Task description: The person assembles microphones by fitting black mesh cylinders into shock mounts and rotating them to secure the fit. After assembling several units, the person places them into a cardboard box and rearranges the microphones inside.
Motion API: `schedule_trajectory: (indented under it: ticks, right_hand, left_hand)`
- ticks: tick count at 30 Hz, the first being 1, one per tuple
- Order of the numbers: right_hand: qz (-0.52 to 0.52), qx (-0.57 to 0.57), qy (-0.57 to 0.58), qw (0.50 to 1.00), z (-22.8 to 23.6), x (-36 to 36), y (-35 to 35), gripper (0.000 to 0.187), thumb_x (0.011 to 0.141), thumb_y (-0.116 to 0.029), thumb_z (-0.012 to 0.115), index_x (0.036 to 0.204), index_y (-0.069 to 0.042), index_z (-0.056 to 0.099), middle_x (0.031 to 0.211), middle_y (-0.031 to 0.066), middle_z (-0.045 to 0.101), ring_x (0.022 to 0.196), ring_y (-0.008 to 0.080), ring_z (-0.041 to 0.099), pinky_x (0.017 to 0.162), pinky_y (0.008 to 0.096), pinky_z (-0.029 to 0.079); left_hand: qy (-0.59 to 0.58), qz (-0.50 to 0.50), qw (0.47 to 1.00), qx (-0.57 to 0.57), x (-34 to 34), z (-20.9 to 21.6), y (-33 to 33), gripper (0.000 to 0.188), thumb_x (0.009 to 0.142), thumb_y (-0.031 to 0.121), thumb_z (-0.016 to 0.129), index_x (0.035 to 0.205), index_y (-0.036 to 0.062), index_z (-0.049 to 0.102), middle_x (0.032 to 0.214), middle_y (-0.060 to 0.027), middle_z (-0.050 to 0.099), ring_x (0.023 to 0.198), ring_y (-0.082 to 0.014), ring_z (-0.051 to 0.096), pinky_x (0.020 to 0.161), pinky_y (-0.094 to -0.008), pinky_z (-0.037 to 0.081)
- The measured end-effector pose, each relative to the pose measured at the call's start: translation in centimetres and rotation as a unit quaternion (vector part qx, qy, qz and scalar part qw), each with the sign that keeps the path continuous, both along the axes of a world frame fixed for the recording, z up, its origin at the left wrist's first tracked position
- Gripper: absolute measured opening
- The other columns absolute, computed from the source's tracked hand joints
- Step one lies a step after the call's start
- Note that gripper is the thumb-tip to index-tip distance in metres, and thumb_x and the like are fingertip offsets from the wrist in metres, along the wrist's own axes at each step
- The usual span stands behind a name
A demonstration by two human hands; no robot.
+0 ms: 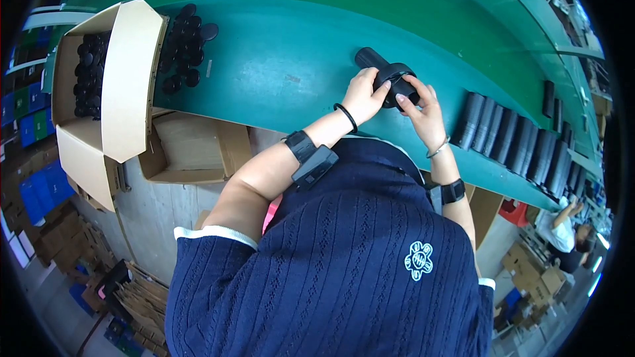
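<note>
Over the green bench I hold a black cylindrical part (399, 71) with a wide round collar, both hands around it. My left hand (366, 98) is closed on its left side, thumb and fingers against the collar. On the right side my right hand (426, 111) grips it, fingers over the collar and thumb near the open-looking lower end. A ribbed black tube (368, 57) sticks out just beyond my left fingers. Whether that tube joins the held part or lies behind it, I cannot tell.
Several black tubes (506, 133) stand in a row along the bench (264, 59) at the right. Loose black round caps (185, 46) lie at the far left, beside an open cardboard box (129, 79) holding more. Another open carton (192, 149) sits below the bench edge.
</note>
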State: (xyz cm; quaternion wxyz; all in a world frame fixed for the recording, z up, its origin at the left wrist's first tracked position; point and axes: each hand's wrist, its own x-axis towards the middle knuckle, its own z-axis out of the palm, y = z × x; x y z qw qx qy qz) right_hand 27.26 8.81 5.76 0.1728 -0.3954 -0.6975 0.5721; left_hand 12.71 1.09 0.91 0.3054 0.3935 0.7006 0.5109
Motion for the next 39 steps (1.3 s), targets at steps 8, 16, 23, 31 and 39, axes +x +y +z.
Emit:
schedule_trajectory:
  ticks: [8,16,23,31,39]
  right_hand:
    - [0.014,0.033,-0.004,0.999,-0.7,0.4,0.1,0.043,0.079,-0.014,0.071,0.120,-0.008,0.057,0.096,0.0084,0.049,0.082,0.0161,0.058,0.066,0.0255,0.053]
    - [-0.002,-0.015,0.014,1.000,-1.0,0.6,-0.1,0.041,0.078,-0.012,0.072,0.115,-0.005,0.053,0.102,0.0078,0.051,0.087,0.0144,0.058,0.067,0.0242,0.051]
    - [-0.025,-0.073,0.009,0.997,-0.4,0.3,-0.3,0.044,0.077,-0.011,0.074,0.115,-0.004,0.053,0.101,0.0069,0.052,0.087,0.0145,0.058,0.068,0.0249,0.052]
    - [0.017,0.059,-0.004,0.998,-1.0,0.3,0.4,0.046,0.075,-0.017,0.075,0.115,-0.006,0.057,0.098,0.0092,0.054,0.084,0.0165,0.058,0.067,0.0259,0.051]
    - [0.005,0.125,0.007,0.992,-0.9,0.0,0.1,0.044,0.073,-0.020,0.076,0.113,-0.010,0.060,0.096,0.0088,0.057,0.081,0.0195,0.058,0.065,0.0285,0.049]
  left_hand:
    - [-0.005,-0.084,0.996,-0.037,-1.3,0.1,0.2,0.023,0.080,0.014,0.066,0.092,-0.0034,0.055,0.083,-0.0163,0.056,0.074,-0.0250,0.057,0.065,-0.0347,0.045]
    - [0.033,-0.102,0.994,-0.023,-1.6,0.7,0.3,0.022,0.079,0.013,0.066,0.091,-0.0028,0.054,0.084,-0.0175,0.056,0.075,-0.0302,0.057,0.064,-0.0372,0.044]
    - [0.129,-0.070,0.989,0.018,-1.1,2.1,-0.1,0.028,0.079,0.011,0.065,0.101,-0.0012,0.052,0.095,-0.0205,0.057,0.085,-0.0384,0.058,0.071,-0.0429,0.048]
    - [0.193,-0.065,0.979,-0.005,-1.0,3.1,0.0,0.036,0.079,0.008,0.063,0.112,-0.0002,0.050,0.099,-0.0210,0.058,0.086,-0.0390,0.060,0.072,-0.0431,0.051]
    - [0.162,-0.055,0.985,0.011,-1.1,2.9,-0.1,0.036,0.077,0.009,0.065,0.110,-0.0005,0.054,0.097,-0.0201,0.060,0.085,-0.0369,0.061,0.073,-0.0417,0.051]
